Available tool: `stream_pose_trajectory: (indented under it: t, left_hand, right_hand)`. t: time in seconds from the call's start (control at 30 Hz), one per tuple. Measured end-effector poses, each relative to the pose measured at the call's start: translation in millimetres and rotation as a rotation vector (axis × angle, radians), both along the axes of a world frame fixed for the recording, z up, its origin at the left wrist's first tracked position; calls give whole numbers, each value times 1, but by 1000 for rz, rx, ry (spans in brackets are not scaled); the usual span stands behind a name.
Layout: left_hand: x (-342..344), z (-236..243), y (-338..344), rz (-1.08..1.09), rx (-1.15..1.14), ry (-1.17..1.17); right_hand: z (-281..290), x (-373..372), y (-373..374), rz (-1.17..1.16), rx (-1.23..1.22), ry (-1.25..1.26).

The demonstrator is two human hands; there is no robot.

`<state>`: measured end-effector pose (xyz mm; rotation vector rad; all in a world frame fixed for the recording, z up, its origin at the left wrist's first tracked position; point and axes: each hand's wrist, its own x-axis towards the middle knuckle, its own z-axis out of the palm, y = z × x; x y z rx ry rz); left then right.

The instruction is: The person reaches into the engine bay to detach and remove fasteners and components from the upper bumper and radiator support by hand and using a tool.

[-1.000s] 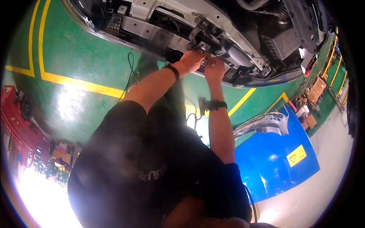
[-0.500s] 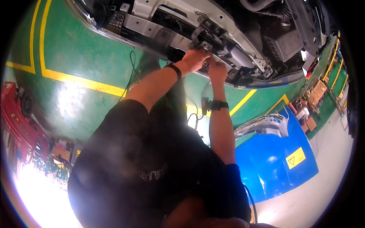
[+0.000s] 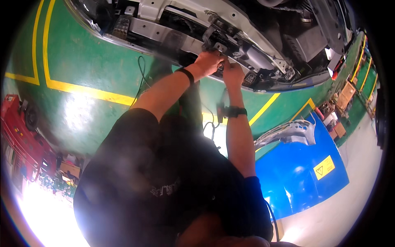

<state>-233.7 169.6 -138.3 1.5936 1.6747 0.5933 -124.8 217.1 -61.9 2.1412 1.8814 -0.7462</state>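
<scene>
At the top of the head view, the open front of a car has a metal crossmember [image 3: 148, 29] and a dark latch bracket [image 3: 209, 33]. My left hand [image 3: 207, 62] is curled just below this bracket, fingers pressed together. My right hand [image 3: 233, 75] sits beside it, slightly lower, also closed, with its fingertips close to those of my left. Whatever small part is in my fingers is too hidden to make out. A dark strap circles each wrist.
A blue panel [image 3: 296, 173] with a silver car part [image 3: 288, 133] on it lies at right. Boxes [image 3: 345, 95] stand behind it. A red wheeled item [image 3: 20, 136] is at far left. A thin cable [image 3: 142, 72] crosses the green floor [image 3: 74, 53].
Both hands stay at the bracket with only slight movement. The car appears a little higher in the picture than half a second ago.
</scene>
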Motion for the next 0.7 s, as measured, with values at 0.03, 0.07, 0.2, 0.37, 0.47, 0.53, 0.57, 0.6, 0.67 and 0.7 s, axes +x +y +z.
stream_pose_trajectory:
  t: [0.03,0.07,0.2,0.37,0.47,0.53,0.57,0.6,0.67,0.7]
  left_hand:
    - [-1,-1,1,5,42,-1]
    - [-1,-1,1,9,83,-1]
    - [3,3,3,-14,132,-19]
    - [11,4,10,-93,137,9]
    - [11,8,13,-185,262,223]
    - [14,9,12,-212,207,304]
    - [16,9,12,-222,148,385]
    - [15,8,11,-236,247,445]
    - [18,16,14,-276,254,488]
    - [17,18,16,-300,253,533]
  right_hand:
    - [2,-3,0,-20,-31,20]
    - [5,-4,1,-40,-62,40]
    - [11,21,-10,196,194,184]
    - [22,78,-7,-294,130,96]
    - [27,111,-1,-639,5,186]
    - [27,124,-1,-786,-64,225]
    - [26,133,2,-760,-70,209]
    - [24,142,3,-736,-78,195]
    - [0,170,0,-655,-11,132]
    - [-14,181,1,-556,51,68]
